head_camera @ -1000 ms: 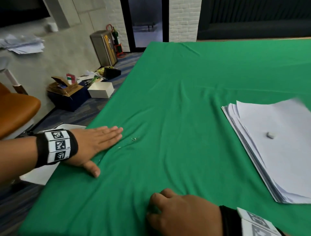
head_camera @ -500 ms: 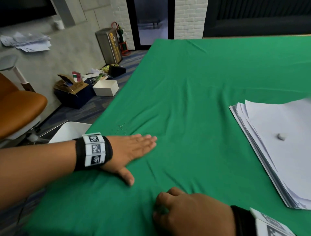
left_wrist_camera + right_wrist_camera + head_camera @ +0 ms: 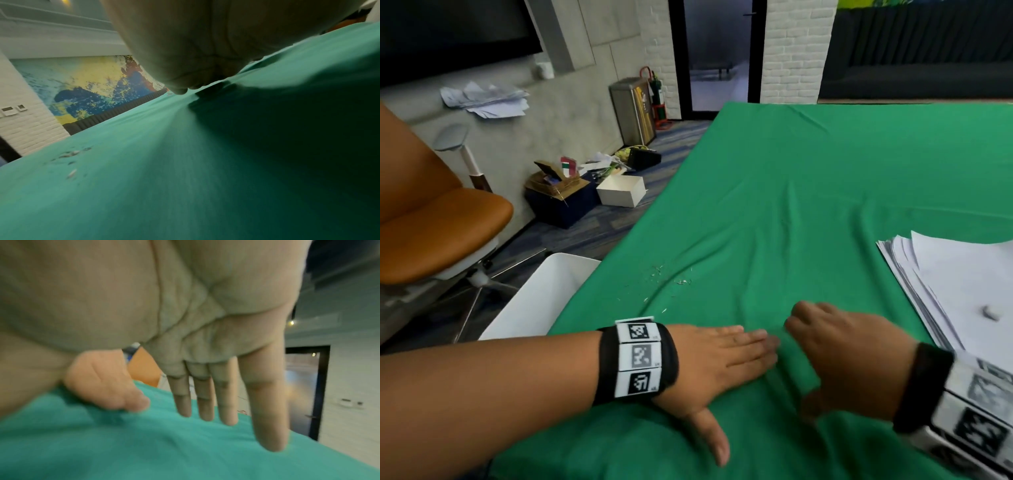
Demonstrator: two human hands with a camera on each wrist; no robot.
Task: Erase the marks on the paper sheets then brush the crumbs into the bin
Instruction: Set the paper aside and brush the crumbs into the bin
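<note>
Fingers of left hand [image 3: 717, 363] straight and together, palm flat on the green cloth [image 3: 808, 192], thumb splayed toward the near edge; holds nothing. Right hand [image 3: 849, 356] hovers just beside it, fingers [image 3: 205, 400] extended and relaxed, tips at the cloth, also empty. Eraser crumbs [image 3: 671, 279] lie scattered on the cloth ahead of the left hand, near the table's left edge; white bin [image 3: 534, 305] sits below that edge. Paper stack [image 3: 962, 294] with a small eraser [image 3: 991, 312] on top lies well right. Step in hand looks like the brushing phase. Next move likely calls for a flat-hand sweep left, pushing crumbs over the edge into the bin without scattering them.
</note>
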